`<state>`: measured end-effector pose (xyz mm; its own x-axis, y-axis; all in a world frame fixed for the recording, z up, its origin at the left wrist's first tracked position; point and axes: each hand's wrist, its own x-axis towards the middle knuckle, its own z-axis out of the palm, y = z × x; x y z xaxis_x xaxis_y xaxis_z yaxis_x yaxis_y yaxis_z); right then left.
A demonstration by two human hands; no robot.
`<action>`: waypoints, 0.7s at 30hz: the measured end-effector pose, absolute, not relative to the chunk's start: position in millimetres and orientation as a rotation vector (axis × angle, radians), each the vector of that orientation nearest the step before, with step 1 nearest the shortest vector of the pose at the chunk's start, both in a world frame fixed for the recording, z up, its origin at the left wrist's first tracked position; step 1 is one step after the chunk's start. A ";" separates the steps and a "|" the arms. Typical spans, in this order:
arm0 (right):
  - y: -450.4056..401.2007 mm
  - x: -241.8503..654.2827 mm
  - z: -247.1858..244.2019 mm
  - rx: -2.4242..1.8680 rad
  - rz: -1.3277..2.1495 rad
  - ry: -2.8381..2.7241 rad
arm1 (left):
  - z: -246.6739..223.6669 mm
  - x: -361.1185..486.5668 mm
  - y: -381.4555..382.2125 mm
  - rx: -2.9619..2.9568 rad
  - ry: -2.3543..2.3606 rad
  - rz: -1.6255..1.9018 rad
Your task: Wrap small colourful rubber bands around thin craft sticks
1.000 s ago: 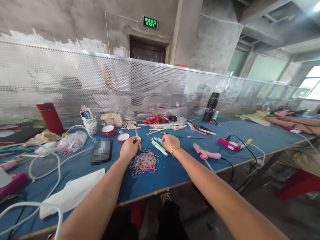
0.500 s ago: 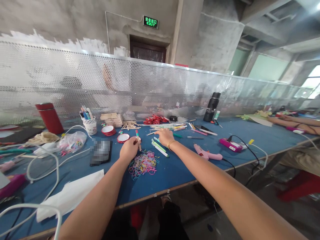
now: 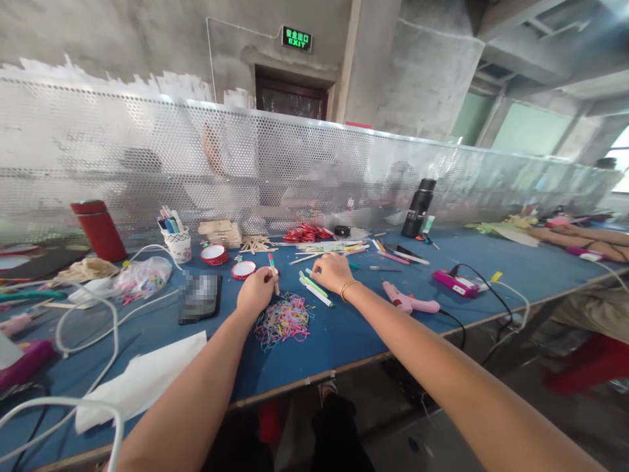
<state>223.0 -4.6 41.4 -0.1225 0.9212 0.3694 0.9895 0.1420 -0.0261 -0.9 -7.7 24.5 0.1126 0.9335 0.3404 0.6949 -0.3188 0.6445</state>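
My left hand [image 3: 256, 292] is closed in a pinch around a wooden craft stick [image 3: 272, 261] whose upper end is coloured red, white and teal. It holds the stick upright just behind a tangled heap of colourful elastic bands [image 3: 284, 321]. Farther right, my right hand [image 3: 333, 272] has its fingers curled together, with the fingertips at the far ends of several green and white markers [image 3: 317, 288] on the table. Whether a marker or something else is between those fingers is hidden.
Behind the hands lie loose sticks [image 3: 329, 249], red ribbon rolls [image 3: 307, 233] and a tape roll [image 3: 243, 269]. A phone [image 3: 199, 298] and white paper [image 3: 142, 377] lie left. A pink glue gun [image 3: 407, 300] and black bottle [image 3: 417, 208] stand right. A perforated metal screen [image 3: 295, 157] runs behind.
My right hand has drawn slightly right and toward me, its fingers now more curled by the markers. My left hand keeps the craft stick in nearly the same place.
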 end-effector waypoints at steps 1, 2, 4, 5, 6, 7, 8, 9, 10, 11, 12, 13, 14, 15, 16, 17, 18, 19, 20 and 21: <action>-8.5 221.4 41.7 -1.872 -0.326 -2.131 | 24.5 -1.0 -7.7 2.073 1.597 1.025; -11.2 219.6 41.7 -1.907 -0.319 -2.138 | 24.4 -1.1 -7.5 2.075 1.600 1.023; -13.2 215.8 41.4 -2.000 -0.281 -2.150 | 24.0 -1.3 -6.8 2.079 1.596 1.020; -12.8 213.9 41.3 -2.046 -0.253 -2.154 | 23.7 -1.5 -6.3 2.078 1.592 1.021; -11.6 211.9 41.4 -2.083 -0.225 -2.156 | 23.3 -1.6 -5.8 2.074 1.590 1.021; -10.1 210.0 41.7 -2.112 -0.197 -2.157 | 23.0 -1.8 -5.3 2.068 1.592 1.020; -8.3 208.1 42.3 -2.135 -0.172 -2.159 | 22.8 -1.9 -4.8 2.062 1.595 1.019; -6.5 206.2 43.3 -2.155 -0.150 -2.160 | 22.7 -2.0 -4.4 2.057 1.599 1.015; -4.9 204.7 44.6 -2.174 -0.128 -2.162 | 22.6 -2.0 -4.2 2.055 1.601 1.012; -3.5 203.5 46.3 -2.188 -0.108 -2.169 | 22.7 -2.1 -4.1 2.055 1.600 1.010; -2.4 203.0 48.4 -2.196 -0.088 -2.183 | 22.9 -2.0 -4.1 2.059 1.597 1.011; -1.8 203.5 50.9 -2.200 -0.065 -2.202 | 23.0 -2.0 -4.3 2.066 1.592 1.012; -1.6 205.1 54.0 -2.196 -0.043 -2.230 | 23.2 -1.9 -4.6 2.070 1.587 1.015; -1.9 208.1 57.5 -2.193 -0.017 -2.261 | 23.3 -1.7 -4.9 2.072 1.580 1.020; -2.6 212.5 61.4 -2.194 0.008 -2.288 | 23.3 -1.4 -5.2 2.072 1.571 1.025; -3.9 218.1 65.7 -2.184 0.019 -2.314 | 23.1 -1.2 -5.5 2.069 1.561 1.029; -5.6 224.6 70.0 -2.182 0.034 -2.327 | 22.8 -0.8 -5.5 2.062 1.553 1.037; -7.6 231.6 74.2 -2.161 0.050 -2.327 | 22.4 -0.5 -5.4 2.053 1.545 1.048; -9.9 238.2 77.8 -2.108 0.075 -2.317 | 21.8 -0.3 -5.1 2.043 1.535 1.058; -12.2 243.8 80.4 -2.025 0.136 -2.294 | 21.0 -0.1 -4.6 2.035 1.524 1.067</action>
